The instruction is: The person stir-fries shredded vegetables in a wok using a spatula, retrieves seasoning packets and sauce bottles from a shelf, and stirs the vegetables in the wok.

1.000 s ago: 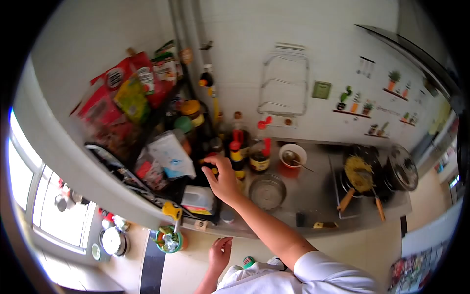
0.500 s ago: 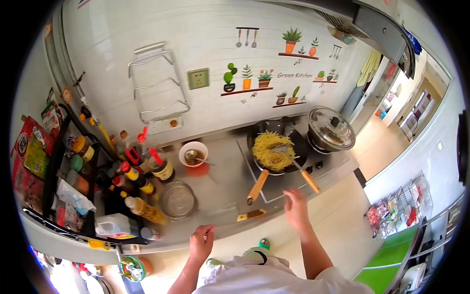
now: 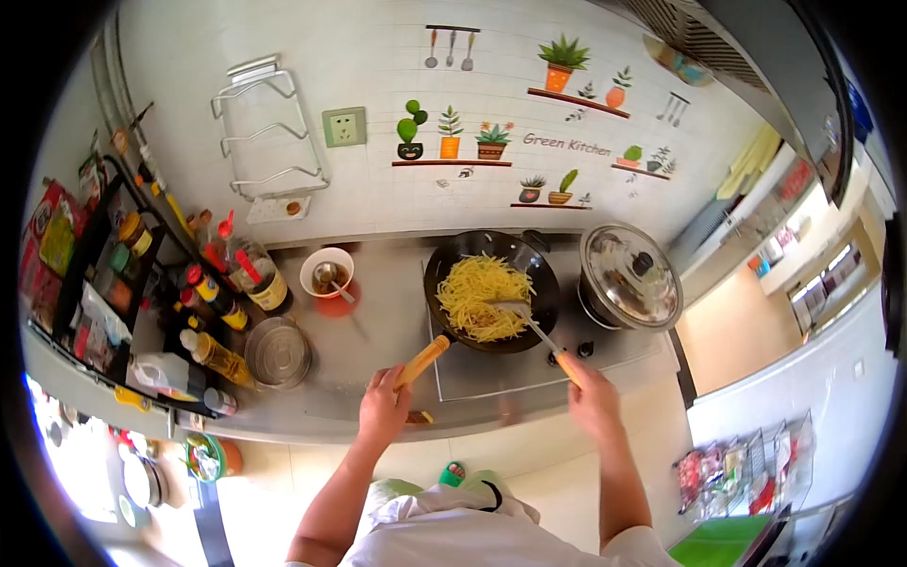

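Left hand [image 3: 385,408]: fingers wrapped round the handle [image 3: 423,361] of the wok [image 3: 542,283], which sits on the stove [image 3: 491,374]; right hand [image 3: 593,395]: fingers clamped on the spatula [image 3: 544,335], its blade [image 3: 511,306] in the yellow shreds [image 3: 477,293] inside the wok

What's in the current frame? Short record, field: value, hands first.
left hand: closed on the wooden wok handle
right hand: closed on the wooden grip of the spatula
wok: on the stove, uncovered
wok contents: yellow shreds; spatula head is among them, at their right side
right of wok: pot with lid on
left of wok: white bowl with a spoon in it
far left of counter: bottles, round metal dish
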`<state>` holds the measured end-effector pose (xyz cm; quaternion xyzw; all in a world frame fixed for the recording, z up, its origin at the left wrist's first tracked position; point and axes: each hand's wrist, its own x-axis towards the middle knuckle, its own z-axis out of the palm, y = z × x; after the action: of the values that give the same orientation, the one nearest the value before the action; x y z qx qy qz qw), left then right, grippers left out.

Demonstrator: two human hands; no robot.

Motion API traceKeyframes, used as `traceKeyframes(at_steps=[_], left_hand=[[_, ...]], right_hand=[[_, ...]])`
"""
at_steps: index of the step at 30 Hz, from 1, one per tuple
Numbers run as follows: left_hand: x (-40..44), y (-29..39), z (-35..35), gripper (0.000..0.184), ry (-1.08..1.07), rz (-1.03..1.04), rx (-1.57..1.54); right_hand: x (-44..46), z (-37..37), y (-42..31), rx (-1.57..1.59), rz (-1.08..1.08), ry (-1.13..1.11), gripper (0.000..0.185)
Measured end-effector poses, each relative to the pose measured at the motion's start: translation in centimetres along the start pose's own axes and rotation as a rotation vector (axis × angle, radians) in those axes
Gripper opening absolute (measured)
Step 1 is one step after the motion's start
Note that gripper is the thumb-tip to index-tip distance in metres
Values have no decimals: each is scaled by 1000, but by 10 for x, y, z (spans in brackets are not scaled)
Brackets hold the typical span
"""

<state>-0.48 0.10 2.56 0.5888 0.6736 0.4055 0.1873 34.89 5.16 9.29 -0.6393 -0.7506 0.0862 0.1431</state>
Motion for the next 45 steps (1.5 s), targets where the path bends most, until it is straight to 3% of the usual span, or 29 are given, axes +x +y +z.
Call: traceKeyframes(at_steps=[3,6,9,11,13,18,23,29,30,34,38,40,45], left_hand=[[0,3,-2,39,-50,-114,-16],[1,3,0,38,-42,-115,2],[3,7,0,38,-34,-100,-9],[4,10,-2,38,-68,-134,24],[-1,0,0,37,-65,-78,21],[1,-1,-7,38,-97,-45,-14],[2,-9,-7,42,-122,-3,39],[3,-11,-7,43,-150,0,11],[3,-11,-7,43,-149,1,5],[0,-16,-8,45,-168,15,27],[0,-15,-8,46,-154,36,20],[1,-14,-9,46,-161,37,18],[1,-17,-8,46,-162,37,29]], right_hand=[[-17,-72,-3,-57,-80,8,54],[-24,-96,-20,-144,-94,-24,51],[-11,-55,-21,-196,-126,-29,50],[11,-6,-15,-172,-205,122,49],[26,19,-15,-119,-131,124,48],[44,11,-35,-18,-70,120,47],[62,40,-38,-211,-163,139,53],[31,-22,-29,-383,-237,9,53],[26,-40,-28,-238,-234,22,50],[10,-101,-58,-370,-210,69,46],[31,-87,-66,-299,-240,24,44],[65,-51,-67,-234,-205,107,37],[105,-81,-80,-396,-73,38,25]])
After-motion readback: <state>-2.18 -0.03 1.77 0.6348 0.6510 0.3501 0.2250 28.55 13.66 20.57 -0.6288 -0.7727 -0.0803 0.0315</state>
